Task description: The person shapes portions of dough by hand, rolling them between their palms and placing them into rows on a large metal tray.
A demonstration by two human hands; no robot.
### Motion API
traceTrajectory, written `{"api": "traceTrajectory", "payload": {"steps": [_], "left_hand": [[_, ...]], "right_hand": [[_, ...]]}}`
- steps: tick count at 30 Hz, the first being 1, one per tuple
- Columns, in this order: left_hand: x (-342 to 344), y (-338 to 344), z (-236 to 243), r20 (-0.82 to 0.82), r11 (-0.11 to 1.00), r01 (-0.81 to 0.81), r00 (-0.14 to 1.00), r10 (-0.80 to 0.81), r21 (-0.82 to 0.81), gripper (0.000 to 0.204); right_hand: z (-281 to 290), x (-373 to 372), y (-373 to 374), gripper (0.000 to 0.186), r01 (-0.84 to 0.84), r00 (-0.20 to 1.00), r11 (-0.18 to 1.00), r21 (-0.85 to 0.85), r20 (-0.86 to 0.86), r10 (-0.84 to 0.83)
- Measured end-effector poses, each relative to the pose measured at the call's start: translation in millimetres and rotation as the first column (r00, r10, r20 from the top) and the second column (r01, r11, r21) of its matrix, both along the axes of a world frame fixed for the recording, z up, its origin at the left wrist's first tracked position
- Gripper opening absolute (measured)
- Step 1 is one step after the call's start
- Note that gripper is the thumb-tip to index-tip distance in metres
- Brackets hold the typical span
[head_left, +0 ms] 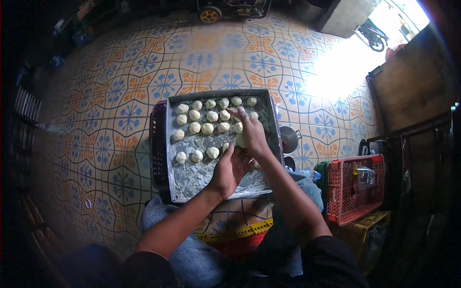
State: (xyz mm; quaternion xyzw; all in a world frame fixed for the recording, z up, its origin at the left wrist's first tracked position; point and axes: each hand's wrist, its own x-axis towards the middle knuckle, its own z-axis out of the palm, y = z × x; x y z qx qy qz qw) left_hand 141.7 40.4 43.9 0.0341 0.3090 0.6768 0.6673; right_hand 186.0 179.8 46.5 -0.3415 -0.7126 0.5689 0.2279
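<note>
A square metal tray (170,168), coated with pale flour or grease, holds rows of several round dough pieces (207,128). My right hand (250,132) is over the tray's right-middle part, its upper fingers stretched toward the back rows. Just below and left of it, my left hand (230,170) is half cupped, thumb raised and fingers apart. A pale piece of dough (240,140) shows between the two hands, partly hidden; whether either hand grips it I cannot make out.
Behind the tray is a dark purple crate (158,158). At right are a metal pot (289,137) and a red crate (350,211) on a yellow one (367,237). A yellow-rimmed container (230,233) sits between my legs on patterned tiles. A wheeled vehicle (213,14) stands far back.
</note>
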Motion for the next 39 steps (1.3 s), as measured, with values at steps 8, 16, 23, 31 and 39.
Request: {"api": "traceTrajectory", "payload": {"steps": [8, 16, 23, 31, 39], "left_hand": [[-67, 3, -14, 0.284, 0.967, -0.191, 0.949, 0.137, 0.17, 0.094], [-41, -10, 16, 0.223, 0.991, -0.13, 0.966, 0.132, -0.022, 0.105], [-16, -13, 18, 0.219, 0.967, -0.227, 0.944, 0.247, -0.115, 0.106], [-36, -19, 2, 0.225, 0.955, -0.237, 0.954, 0.196, 0.175, 0.116], [-34, -29, 10, 0.207, 0.973, -0.226, 0.955, 0.211, 0.05, 0.105]], "right_hand": [[4, -4, -66, 0.044, -0.216, 0.966, 0.755, 0.619, 0.024, 0.256], [-7, 3, -56, 0.051, -0.16, 0.987, 0.761, 0.629, 0.105, 0.12], [-17, 2, -36, 0.035, -0.177, 0.984, 0.717, 0.675, 0.097, 0.151], [-3, 4, -79, 0.053, -0.252, 0.861, 0.584, 0.772, -0.097, 0.499], [-14, -2, -74, 0.027, 0.0, 0.953, 0.721, 0.693, -0.218, 0.209]]}}
